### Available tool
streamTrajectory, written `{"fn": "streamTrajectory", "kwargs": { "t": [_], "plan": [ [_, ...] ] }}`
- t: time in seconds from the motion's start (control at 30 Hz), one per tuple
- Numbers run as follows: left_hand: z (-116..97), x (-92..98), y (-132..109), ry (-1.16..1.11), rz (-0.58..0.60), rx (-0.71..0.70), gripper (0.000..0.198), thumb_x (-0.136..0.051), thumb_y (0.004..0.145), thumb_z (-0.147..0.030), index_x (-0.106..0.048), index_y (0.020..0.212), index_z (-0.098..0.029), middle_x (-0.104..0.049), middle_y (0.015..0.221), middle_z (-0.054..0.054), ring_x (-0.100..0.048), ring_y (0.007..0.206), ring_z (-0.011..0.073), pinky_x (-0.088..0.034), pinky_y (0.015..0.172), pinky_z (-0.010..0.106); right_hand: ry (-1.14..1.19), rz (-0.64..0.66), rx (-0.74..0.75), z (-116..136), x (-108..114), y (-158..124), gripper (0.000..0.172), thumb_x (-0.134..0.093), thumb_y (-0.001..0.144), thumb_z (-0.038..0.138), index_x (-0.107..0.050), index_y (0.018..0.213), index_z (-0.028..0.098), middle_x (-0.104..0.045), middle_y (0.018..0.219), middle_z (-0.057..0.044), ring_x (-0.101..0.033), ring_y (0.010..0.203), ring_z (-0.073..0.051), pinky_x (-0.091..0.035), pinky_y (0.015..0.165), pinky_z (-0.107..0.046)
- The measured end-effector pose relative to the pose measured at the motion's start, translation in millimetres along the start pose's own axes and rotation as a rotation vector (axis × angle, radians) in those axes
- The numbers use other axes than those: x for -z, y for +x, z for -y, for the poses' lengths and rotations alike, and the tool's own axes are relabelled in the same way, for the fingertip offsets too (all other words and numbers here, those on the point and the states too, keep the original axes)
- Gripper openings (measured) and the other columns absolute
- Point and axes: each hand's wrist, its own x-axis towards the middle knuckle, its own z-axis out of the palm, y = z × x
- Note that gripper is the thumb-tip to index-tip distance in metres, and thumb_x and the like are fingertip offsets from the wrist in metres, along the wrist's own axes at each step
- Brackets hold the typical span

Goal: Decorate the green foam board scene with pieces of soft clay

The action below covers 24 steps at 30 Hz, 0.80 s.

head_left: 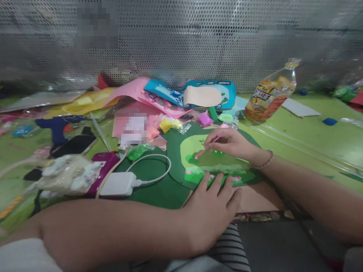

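My right hand (pixel 231 142) pinches a thin pink stick tool (pixel 210 145) and holds its tip on a craft piece (pixel 193 145) of dark green felt with a light green patch and bits of green and pink clay. My left hand (pixel 211 206) lies flat with fingers spread on the near edge of that piece, over a brown board (pixel 259 196). A bracelet (pixel 265 161) circles my right wrist.
A white power bank (pixel 117 184) with a looped cable (pixel 159 166), a phone (pixel 74 145), a purple case (pixel 104 163) and a plastic bag of toys (pixel 66 175) lie at left. Clay packets (pixel 204 119), coloured paper (pixel 127 92) and a drink bottle (pixel 270 94) sit behind. A perforated metal screen (pixel 181 41) closes the back.
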Motion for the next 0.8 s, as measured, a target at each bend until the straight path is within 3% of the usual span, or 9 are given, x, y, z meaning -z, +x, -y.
{"fn": "streamTrajectory", "kwargs": {
  "t": [0.8],
  "plan": [
    [-0.1, -1.3, 0.1, 0.003, -0.005, -0.009, 0.051, -0.036, 0.088, -0.027, -0.032, 0.138, -0.014, -0.033, 0.143, 0.013, -0.031, 0.130, 0.0326, -0.028, 0.102, 0.052, -0.009, 0.055, 0.023, -1.3, -0.1, -0.2, 0.004, -0.062, 0.077, 0.020, -0.063, 0.077, 0.017, -0.066, 0.069, -0.001, -0.064, 0.062, -0.011, -0.052, 0.057, -0.023]
  ]
}}
